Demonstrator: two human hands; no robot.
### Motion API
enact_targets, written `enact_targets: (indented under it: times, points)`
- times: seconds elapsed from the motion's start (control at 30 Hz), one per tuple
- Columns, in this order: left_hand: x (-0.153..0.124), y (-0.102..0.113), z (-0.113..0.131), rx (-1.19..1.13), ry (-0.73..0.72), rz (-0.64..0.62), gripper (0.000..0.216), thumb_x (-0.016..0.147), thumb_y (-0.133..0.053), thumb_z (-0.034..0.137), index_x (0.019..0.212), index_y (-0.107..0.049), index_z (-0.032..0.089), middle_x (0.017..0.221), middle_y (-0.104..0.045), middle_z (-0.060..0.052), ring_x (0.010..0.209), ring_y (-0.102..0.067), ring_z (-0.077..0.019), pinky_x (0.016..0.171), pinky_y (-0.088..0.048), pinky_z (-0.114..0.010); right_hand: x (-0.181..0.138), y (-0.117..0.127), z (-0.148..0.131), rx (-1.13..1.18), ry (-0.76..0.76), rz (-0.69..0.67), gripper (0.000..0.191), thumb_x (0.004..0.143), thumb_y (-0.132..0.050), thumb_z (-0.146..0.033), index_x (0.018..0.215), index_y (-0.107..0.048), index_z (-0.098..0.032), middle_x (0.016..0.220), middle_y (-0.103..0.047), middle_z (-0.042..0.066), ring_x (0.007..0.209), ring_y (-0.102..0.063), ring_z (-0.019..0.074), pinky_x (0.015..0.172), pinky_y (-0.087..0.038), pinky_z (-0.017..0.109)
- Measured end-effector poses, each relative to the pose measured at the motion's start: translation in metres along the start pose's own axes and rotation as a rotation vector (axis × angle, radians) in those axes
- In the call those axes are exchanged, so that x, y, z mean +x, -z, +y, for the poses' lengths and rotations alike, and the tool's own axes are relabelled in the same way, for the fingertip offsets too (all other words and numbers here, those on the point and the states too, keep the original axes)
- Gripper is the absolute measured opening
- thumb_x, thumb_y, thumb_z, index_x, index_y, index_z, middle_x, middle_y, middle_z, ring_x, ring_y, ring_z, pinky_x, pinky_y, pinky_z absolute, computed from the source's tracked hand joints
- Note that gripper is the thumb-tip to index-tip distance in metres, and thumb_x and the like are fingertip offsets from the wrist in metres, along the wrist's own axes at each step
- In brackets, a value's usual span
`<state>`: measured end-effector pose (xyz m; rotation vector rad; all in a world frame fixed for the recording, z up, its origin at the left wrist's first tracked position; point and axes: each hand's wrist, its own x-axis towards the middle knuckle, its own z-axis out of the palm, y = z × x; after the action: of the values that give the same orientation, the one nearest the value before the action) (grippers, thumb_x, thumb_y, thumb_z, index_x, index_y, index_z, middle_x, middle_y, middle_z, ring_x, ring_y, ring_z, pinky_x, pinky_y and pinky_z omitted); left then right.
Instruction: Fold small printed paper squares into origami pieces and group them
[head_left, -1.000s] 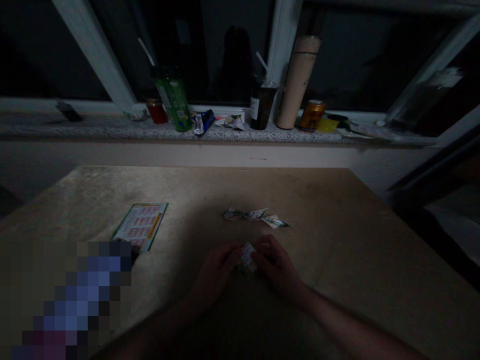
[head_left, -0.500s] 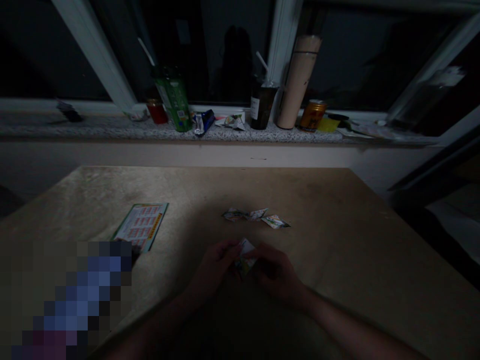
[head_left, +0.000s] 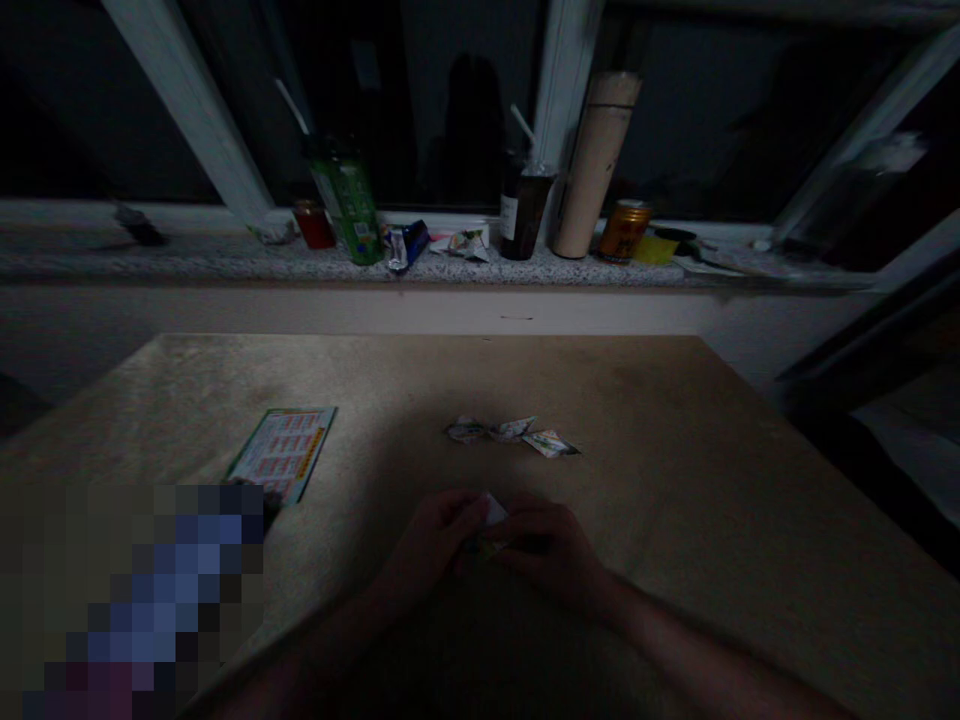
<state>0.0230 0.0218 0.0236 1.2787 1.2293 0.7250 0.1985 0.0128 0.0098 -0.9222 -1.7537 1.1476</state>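
Between my hands is a small piece of folded printed paper, its white corner pointing away from me. My left hand pinches its left side, thumb on top. The fingers of my right hand close on the right side and cover much of it. Just beyond my hands, several small folded paper pieces with coloured print lie in a row on the table. Most of the held paper is hidden by fingers, and the light is dim.
A printed card or booklet lies on the table at left, beside a pixelated area. Along the granite sill stand a green bottle, a dark cup with a straw, a tall pinkish flask and an orange can.
My right hand has moved left over the paper, and its fingers now cover more of it. Less of the paper shows. The row of folded pieces stays put.
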Motion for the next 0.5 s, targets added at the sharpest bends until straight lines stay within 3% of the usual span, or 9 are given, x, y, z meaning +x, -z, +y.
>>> enact_targets:
  times: [0.13, 0.27, 0.5]
  points:
    - [0.0010, 0.0002, -0.0013, 0.040, -0.034, -0.072, 0.031, 0.082, -0.051, 0.044, 0.076, -0.062, 0.016, 0.062, -0.054, 0.004, 0.048, -0.045, -0.0097, 0.046, -0.035, -0.019, 0.0006, -0.0009, -0.0016, 0.013, -0.042, 0.001, 0.017, 0.075, -0.068, -0.034, 0.080, -0.073, -0.019, 0.069, -0.064, 0.002, 0.062, -0.057, 0.0132, 0.054, -0.042, 0.022]
    - [0.0020, -0.0006, -0.0036, 0.102, -0.092, -0.051, 0.030, 0.083, -0.051, 0.041, 0.071, -0.061, 0.016, 0.062, -0.055, 0.003, 0.058, -0.050, -0.0126, 0.056, -0.038, -0.021, 0.0001, -0.0029, -0.0021, -0.008, -0.125, 0.055, 0.018, 0.073, -0.068, -0.036, 0.080, -0.069, -0.019, 0.066, -0.064, 0.001, 0.057, -0.054, 0.0121, 0.052, -0.040, 0.022]
    - [-0.0022, -0.0013, -0.0027, 0.149, -0.063, -0.051, 0.033, 0.083, -0.046, 0.043, 0.071, -0.061, 0.016, 0.059, -0.055, 0.002, 0.055, -0.051, -0.0138, 0.054, -0.039, -0.022, -0.0006, -0.0033, -0.0031, 0.028, -0.191, 0.070, 0.022, 0.078, -0.061, -0.039, 0.072, -0.058, -0.017, 0.063, -0.055, -0.002, 0.056, -0.047, 0.0104, 0.050, -0.036, 0.021]
